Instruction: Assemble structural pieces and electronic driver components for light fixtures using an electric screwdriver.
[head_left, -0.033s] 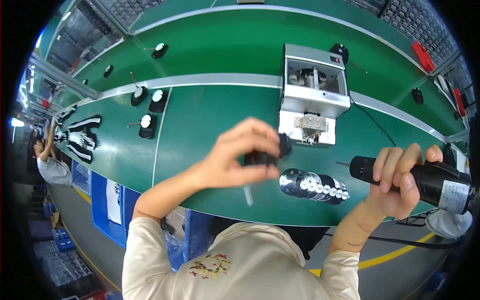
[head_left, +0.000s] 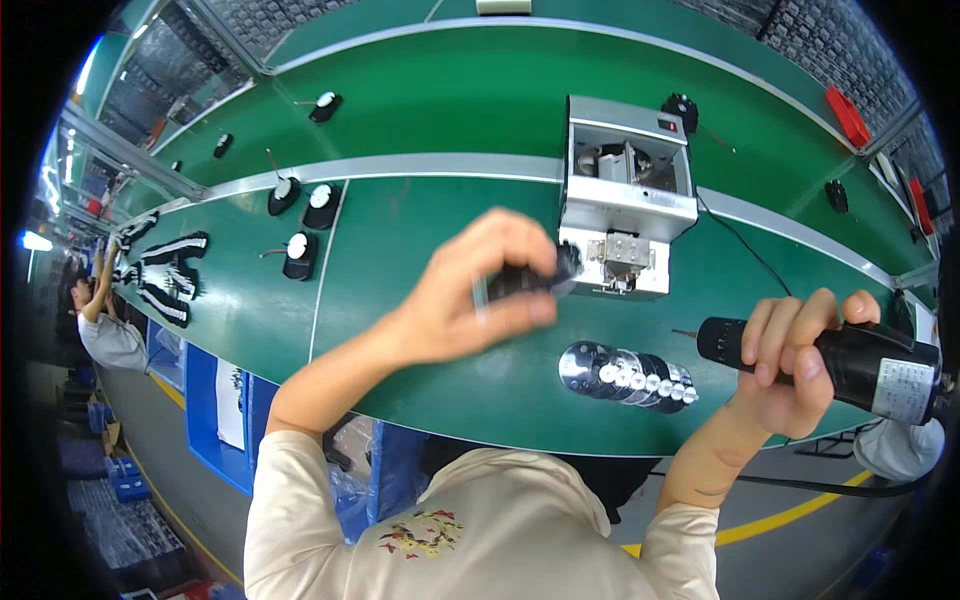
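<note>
My left hand [head_left: 480, 295] is closed around a small black part [head_left: 522, 280], blurred by motion. The part's dark end lies by the front left corner of a silver screw-feeder-like machine [head_left: 625, 215]; whether they touch I cannot tell. On the right, my right hand [head_left: 785, 365] grips a black electric screwdriver [head_left: 850, 365], its thin bit pointing left over the bench. Between the hands, nearer me, lies an overlapping row of round black and silver pieces with white centres [head_left: 635, 378].
Several black parts with white discs [head_left: 299, 243] stand on the green bench [head_left: 400, 230] at left. Black-and-white strips [head_left: 170, 275] lie farther left, near another person [head_left: 105, 335]. Blue bins [head_left: 215, 420] sit below the front edge. A cable [head_left: 750, 245] runs from the machine.
My left hand has shifted slightly up and turned, bringing the black part's end closer to the machine. A pale strip that hung below this hand now shows beside the fingers. My right hand barely moves.
</note>
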